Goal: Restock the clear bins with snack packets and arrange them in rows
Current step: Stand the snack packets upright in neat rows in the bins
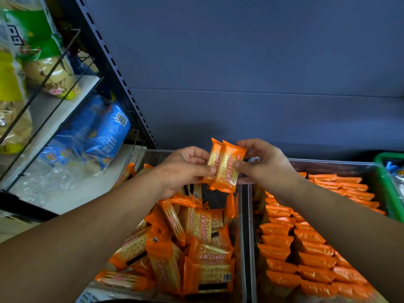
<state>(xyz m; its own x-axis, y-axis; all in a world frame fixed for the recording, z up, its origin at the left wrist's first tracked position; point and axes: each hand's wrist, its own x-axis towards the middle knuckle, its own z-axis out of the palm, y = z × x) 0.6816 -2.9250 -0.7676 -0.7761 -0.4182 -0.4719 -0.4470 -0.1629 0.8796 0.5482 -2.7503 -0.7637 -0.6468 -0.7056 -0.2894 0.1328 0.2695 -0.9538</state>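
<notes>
Two orange cracker packets (pixel 225 166) are held side by side above the bins. My left hand (pixel 185 169) pinches their left edge with thumb and fingers. My right hand (pixel 262 165) pinches their right edge. Below, the left clear bin (pixel 241 237) holds a loose jumble of the same orange packets (pixel 188 243). The right clear bin (pixel 341 164) holds orange packets standing on edge in neat rows (pixel 306 248).
A green basket (pixel 387 184) stands at the far right. To the left, a wire shelf (pixel 54 119) carries blue snack bags (pixel 98 132) and green and yellow bags (pixel 32 47). A dark blue back panel (pixel 240 73) rises behind the bins.
</notes>
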